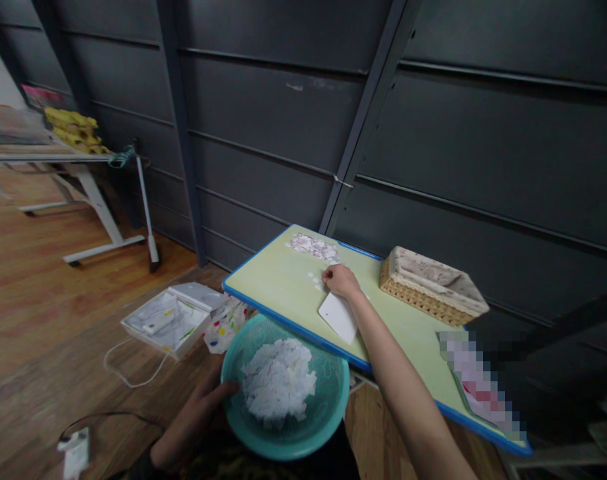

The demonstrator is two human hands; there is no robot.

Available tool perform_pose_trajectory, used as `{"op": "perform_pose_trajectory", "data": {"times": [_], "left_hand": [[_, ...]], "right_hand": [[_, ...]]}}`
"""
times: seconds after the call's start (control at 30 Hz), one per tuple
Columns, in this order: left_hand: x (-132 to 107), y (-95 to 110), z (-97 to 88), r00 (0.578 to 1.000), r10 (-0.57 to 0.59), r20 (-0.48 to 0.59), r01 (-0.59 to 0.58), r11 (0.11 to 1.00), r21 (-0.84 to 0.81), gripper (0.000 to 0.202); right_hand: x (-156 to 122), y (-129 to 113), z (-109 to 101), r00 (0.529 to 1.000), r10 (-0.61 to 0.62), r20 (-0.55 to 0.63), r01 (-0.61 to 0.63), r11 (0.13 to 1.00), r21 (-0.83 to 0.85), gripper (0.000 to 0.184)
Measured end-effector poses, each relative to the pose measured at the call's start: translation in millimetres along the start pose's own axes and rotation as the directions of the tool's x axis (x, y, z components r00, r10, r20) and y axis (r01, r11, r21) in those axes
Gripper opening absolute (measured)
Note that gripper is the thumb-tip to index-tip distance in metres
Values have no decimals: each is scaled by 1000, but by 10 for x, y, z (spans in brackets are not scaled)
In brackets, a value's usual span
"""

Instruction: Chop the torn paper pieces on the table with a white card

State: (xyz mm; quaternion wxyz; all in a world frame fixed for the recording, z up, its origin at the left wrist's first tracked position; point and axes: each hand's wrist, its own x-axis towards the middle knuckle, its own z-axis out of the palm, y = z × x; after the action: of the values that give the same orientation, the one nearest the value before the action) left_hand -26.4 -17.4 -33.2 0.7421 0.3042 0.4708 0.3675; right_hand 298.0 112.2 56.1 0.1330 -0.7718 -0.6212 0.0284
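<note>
My right hand (339, 281) reaches across a pale green table with a blue rim (278, 280) and is closed on a white flat scraper (338, 316), whose blade lies on the tabletop. Just beyond my fingers lies a small pile of white paper scraps (314, 247) near the table's far edge. My left hand (210, 393) grips the left rim of a teal bowl (328, 413), held below the table's near edge. The bowl holds a heap of white paper scraps (279, 379).
A wicker basket with a cloth lining (433, 283) stands on the table to the right. A blurred-out flat item (478, 383) lies at the table's right end. On the wooden floor sit an open white box (170, 319) with a cable, and a white-legged table (83, 180) at far left.
</note>
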Motion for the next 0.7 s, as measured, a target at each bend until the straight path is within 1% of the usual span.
{"op": "perform_pose_trajectory", "data": {"times": [0.1, 0.2, 0.3, 0.4, 0.5, 0.6, 0.7], "left_hand": [[-1, -4, 5, 1000, 4, -3, -4, 1000, 12, 86], [1, -5, 6, 1000, 14, -16, -14, 1000, -9, 78], [-4, 3, 13, 999, 25, -20, -25, 999, -25, 72], [-25, 20, 33, 1000, -5, -29, 4, 1000, -24, 76], [-60, 40, 58, 1000, -30, -2, 30, 998, -54, 82], [-88, 54, 77, 999, -18, 29, 21, 997, -80, 86], [-90, 51, 82, 999, -16, 38, 20, 996, -82, 88]], "right_hand": [[-1, 15, 0, 1000, -3, 9, 3, 1000, -1, 16], [-20, 23, -9, 1000, -14, 5, 14, 1000, -5, 19], [-48, 5, -25, 1000, -13, 20, 13, 999, -29, 17], [-69, -22, -44, 999, -22, 28, 23, 999, -39, 17], [-75, -34, -57, 1000, -20, 22, 21, 999, -37, 17], [-65, -25, -53, 1000, -28, 4, 28, 999, -18, 19], [-50, -7, -40, 997, -73, 1, 73, 997, 22, 25]]}}
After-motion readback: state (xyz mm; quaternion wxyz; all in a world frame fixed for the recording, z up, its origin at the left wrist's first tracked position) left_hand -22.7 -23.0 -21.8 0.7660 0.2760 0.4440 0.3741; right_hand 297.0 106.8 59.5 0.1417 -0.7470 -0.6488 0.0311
